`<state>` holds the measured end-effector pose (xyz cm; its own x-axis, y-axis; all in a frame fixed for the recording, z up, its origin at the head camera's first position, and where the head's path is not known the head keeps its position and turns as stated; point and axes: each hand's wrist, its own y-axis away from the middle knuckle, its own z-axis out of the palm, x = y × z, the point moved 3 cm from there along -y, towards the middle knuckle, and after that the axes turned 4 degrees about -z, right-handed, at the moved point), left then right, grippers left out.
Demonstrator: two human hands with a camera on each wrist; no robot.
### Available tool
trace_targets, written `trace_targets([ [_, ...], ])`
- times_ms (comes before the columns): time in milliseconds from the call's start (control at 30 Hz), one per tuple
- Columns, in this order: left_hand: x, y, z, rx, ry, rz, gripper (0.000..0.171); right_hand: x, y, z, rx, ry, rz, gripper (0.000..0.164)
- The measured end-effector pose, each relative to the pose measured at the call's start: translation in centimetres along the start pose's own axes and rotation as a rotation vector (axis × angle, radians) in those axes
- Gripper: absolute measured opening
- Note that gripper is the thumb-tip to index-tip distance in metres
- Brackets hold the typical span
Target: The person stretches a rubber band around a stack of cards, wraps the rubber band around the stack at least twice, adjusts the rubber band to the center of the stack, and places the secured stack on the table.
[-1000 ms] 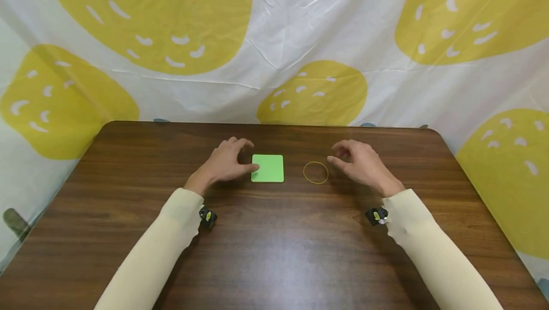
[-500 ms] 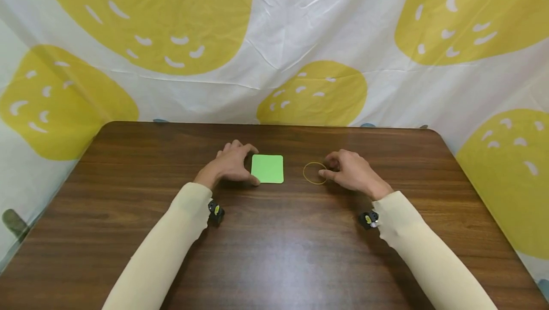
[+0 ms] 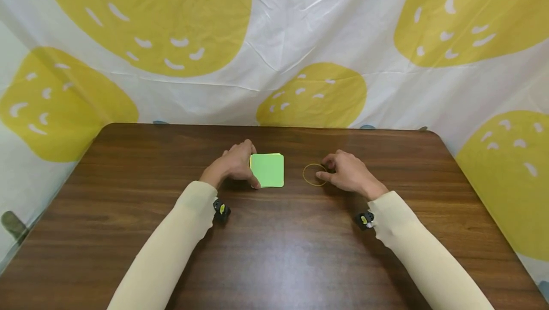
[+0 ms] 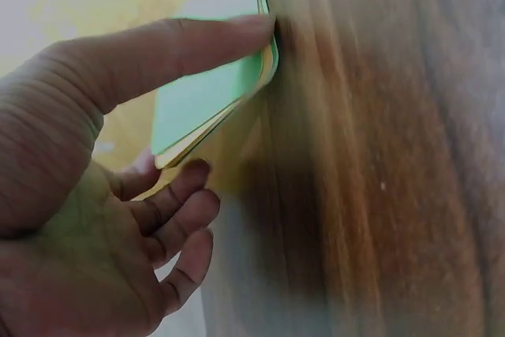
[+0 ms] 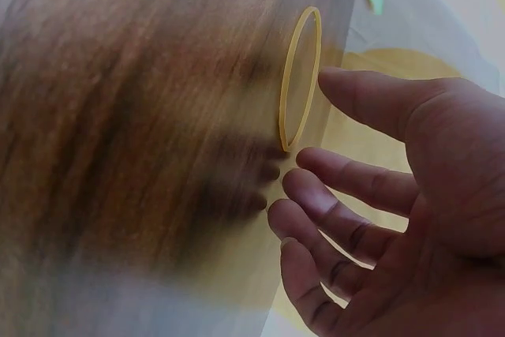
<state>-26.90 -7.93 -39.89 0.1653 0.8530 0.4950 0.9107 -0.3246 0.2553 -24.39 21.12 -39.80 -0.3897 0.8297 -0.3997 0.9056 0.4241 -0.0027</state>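
A thin stack of square cards (image 3: pixel 268 170), light green on top with rounded corners, is in my left hand (image 3: pixel 235 163). In the left wrist view, thumb and forefinger pinch opposite edges of the cards (image 4: pixel 209 100), and yellowish layers show along the slightly fanned side. The other left fingers (image 4: pixel 185 226) curl loosely below it. To the right, a thin yellow rubber band (image 3: pixel 304 176) lies as a loop on the table. My right hand (image 3: pixel 349 172) hovers at its right side, thumb and fingers apart; in the right wrist view the thumb (image 5: pixel 363 96) is close to the rubber band (image 5: pixel 286 92), holding nothing.
The brown wood-grain table (image 3: pixel 274 243) ends at a back edge just beyond the hands. Behind it hangs a white cloth (image 3: pixel 206 100) with large yellow shapes. Small black cameras sit at the left wrist (image 3: pixel 221 210) and right wrist (image 3: pixel 364 220).
My left hand has moved right, closed on the cards' edges and raised them a little, with yellow edges now showing. My right hand has come left and down to the rubber band.
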Motion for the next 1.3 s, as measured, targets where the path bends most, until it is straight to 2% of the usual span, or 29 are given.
trace_targets([
  [133, 0.6, 0.5, 0.0, 0.044, 0.079, -0.010, 0.083, 0.1, -0.2, -0.1, 0.008, 0.008, 0.017, 0.038],
  [333, 1.5, 1.3, 0.1, 0.119, 0.135, 0.012, 0.066, 0.4, -0.5, -0.3, 0.007, 0.004, 0.050, 0.034],
  [500, 1.8, 1.8, 0.4, 0.185, 0.173, 0.067, 0.055, 0.5, -0.5, -0.2, -0.002, 0.000, 0.054, 0.034],
  [633, 2.0, 2.1, 0.8, 0.252, 0.159, 0.132, 0.050, 0.5, -0.5, -0.2, 0.003, 0.009, 0.054, 0.033],
  [733, 2.2, 2.3, 0.8, 0.276, 0.146, 0.168, 0.046, 0.5, -0.6, -0.2, 0.008, 0.017, 0.052, 0.032],
  [1000, 2.3, 2.7, 0.6, 0.255, 0.117, 0.190, 0.029, 0.5, -0.9, -0.1, 0.021, 0.038, 0.072, 0.020],
  [1133, 2.3, 3.2, 0.2, 0.236, 0.042, 0.187, 0.020, 0.5, -1.2, 0.0, 0.012, 0.033, 0.091, 0.012],
  [1300, 2.1, 3.5, 0.0, 0.191, -0.035, 0.172, 0.013, 0.2, -1.4, 0.2, -0.058, 0.035, 0.071, 0.027],
])
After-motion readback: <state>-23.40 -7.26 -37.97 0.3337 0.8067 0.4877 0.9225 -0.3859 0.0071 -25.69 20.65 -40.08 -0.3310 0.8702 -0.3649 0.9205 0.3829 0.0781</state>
